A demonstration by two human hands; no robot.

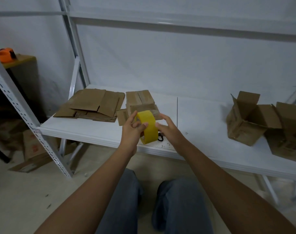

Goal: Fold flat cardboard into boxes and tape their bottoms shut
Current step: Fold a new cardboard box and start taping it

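Note:
A yellow tape roll (149,127) is held upright above the white shelf's front edge. My left hand (132,128) grips it with fingers curled round its left rim. My right hand (168,129) is at the roll's right side, its fingers touching the tape surface; I cannot tell whether they pinch it. Just behind the roll stands a small folded cardboard box (140,102) with tape along its top seam. A pile of flat cardboard (91,105) lies to the left of that box.
The white shelf board (202,119) stretches to the right, where two open cardboard boxes (248,119) stand. A small black object (160,137) lies under my right hand. An orange tape dispenser (5,54) sits at far left. More boxes lie on the floor.

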